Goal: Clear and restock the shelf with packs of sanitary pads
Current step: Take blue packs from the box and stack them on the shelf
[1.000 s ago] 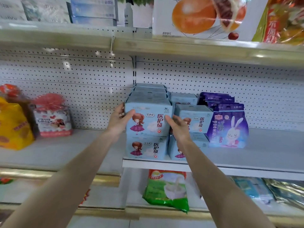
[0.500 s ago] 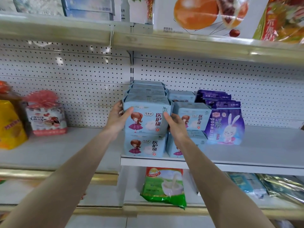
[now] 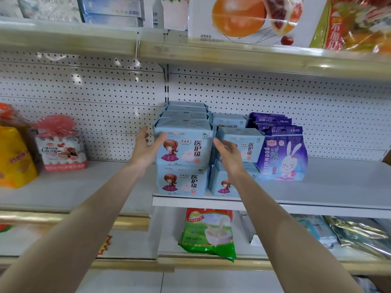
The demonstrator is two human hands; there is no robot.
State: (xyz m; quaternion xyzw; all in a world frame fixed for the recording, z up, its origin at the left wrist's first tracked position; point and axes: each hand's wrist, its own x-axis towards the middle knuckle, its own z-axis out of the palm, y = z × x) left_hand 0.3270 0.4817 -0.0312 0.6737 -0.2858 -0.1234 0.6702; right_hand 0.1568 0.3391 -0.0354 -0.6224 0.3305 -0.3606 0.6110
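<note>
Light blue packs of sanitary pads with a cartoon girl stand two high on the white shelf (image 3: 317, 199). The top front pack (image 3: 186, 144) rests on a lower pack (image 3: 182, 180), with more rows behind. A shorter stack of blue packs (image 3: 243, 144) stands just to the right, and purple rabbit packs (image 3: 283, 155) stand beside that. My left hand (image 3: 146, 149) is at the top pack's left side, fingers spread, thumb at its front corner. My right hand (image 3: 227, 154) hovers at its right side, fingers loose, in front of the shorter stack.
A pink-wrapped snack pack (image 3: 60, 149) and a yellow bag (image 3: 14, 157) sit on the left shelf section. A green milk-powder bag (image 3: 208, 233) lies on the shelf below. The upper shelf (image 3: 232, 53) overhangs with boxes. Bare shelf stretches right of the purple packs.
Both hands were pressed against the sides of the top front pack; now their fingers have loosened and drawn slightly back from it. The pack stays on the stack.
</note>
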